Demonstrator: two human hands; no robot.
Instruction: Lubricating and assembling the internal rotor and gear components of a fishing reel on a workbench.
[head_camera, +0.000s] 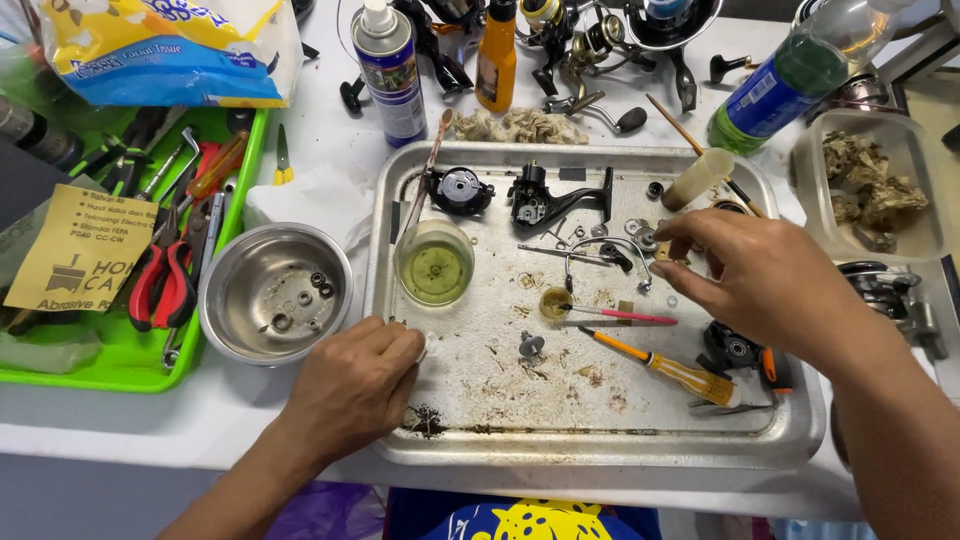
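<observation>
My left hand rests on the front left rim of a stained metal tray, fingers curled around a small white piece at its fingertips. My right hand reaches over the tray's right side, its fingertips pinching at small metal washers and parts near the back. On the tray lie a black reel body, a round black reel part, a glass of yellowish liquid, a pink-handled brush, an orange screwdriver and a small gear.
A steel bowl with a few small parts sits left of the tray. Further left is a green tray of pliers and tools. Spray can, orange bottle, green bottle, reels and a plastic tub line the back.
</observation>
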